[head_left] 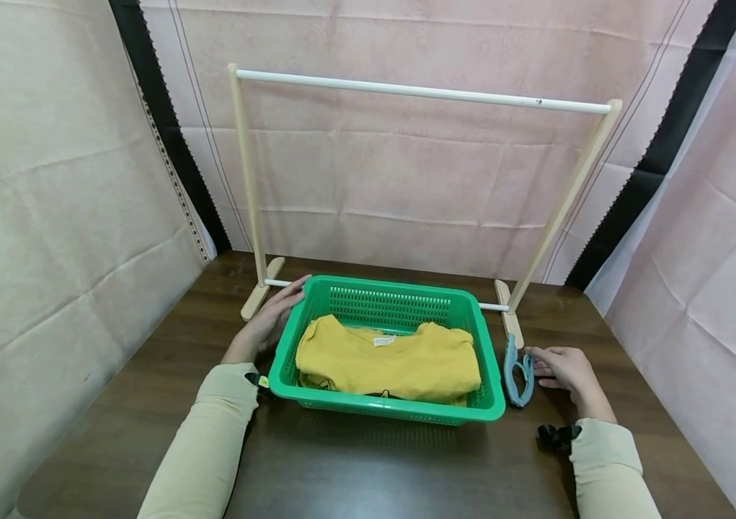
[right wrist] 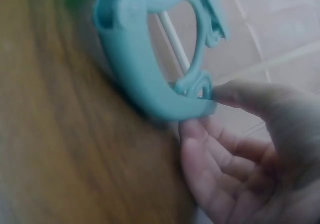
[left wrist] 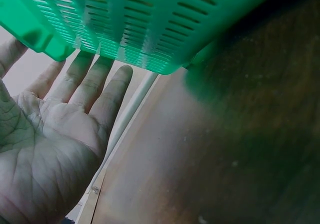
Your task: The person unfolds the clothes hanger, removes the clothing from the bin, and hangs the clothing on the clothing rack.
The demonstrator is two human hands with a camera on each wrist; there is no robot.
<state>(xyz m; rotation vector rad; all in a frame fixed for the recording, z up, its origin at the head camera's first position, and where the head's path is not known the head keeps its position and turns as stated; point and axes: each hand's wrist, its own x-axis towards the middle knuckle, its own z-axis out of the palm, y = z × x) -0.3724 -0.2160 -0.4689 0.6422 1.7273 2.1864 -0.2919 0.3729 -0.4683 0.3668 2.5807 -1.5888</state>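
Note:
A green plastic basket (head_left: pixel 380 411) with slotted walls holds a folded yellow shirt (head_left: pixel 388 366) with a white label at its neck. My left hand (head_left: pixel 273 321) is at the basket's far left corner. In the left wrist view the fingers (left wrist: pixel 93 83) extend nearly straight against the slotted wall. To the right of the basket, my right hand (head_left: pixel 565 371) pinches a light-blue plastic folding clothes hanger (head_left: pixel 519 373) by one end. The right wrist view shows the folded hanger (right wrist: pixel 131 68) between thumb and fingertips, low over the table.
Behind the basket stands a rack with a white top bar (head_left: pixel 422 91), wooden posts (head_left: pixel 247 173) and wooden feet (head_left: pixel 509 313). The basket hides part of its lower bar. Pale cloth walls (head_left: pixel 406 187) enclose the brown table (head_left: pixel 368 476) at the back and sides.

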